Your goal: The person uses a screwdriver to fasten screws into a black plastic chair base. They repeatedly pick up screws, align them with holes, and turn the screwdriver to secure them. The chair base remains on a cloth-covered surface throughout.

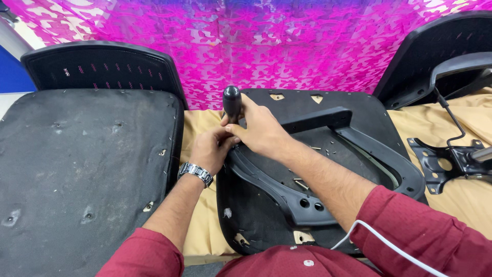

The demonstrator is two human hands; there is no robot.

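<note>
My right hand grips a screwdriver by its rounded black handle, held upright over the left end of a black plastic armrest frame. The frame lies on the upturned underside of a black chair seat. My left hand, with a metal wristwatch on the wrist, rests just below the screwdriver, fingers pinched around its shaft or a screw; the tip is hidden. Several loose screws lie on the seat base between the frame's arms.
A second upturned seat with its mesh backrest lies at the left. A black metal chair mechanism with lever and another backrest sit at the right on tan cloth. Pink patterned fabric hangs behind.
</note>
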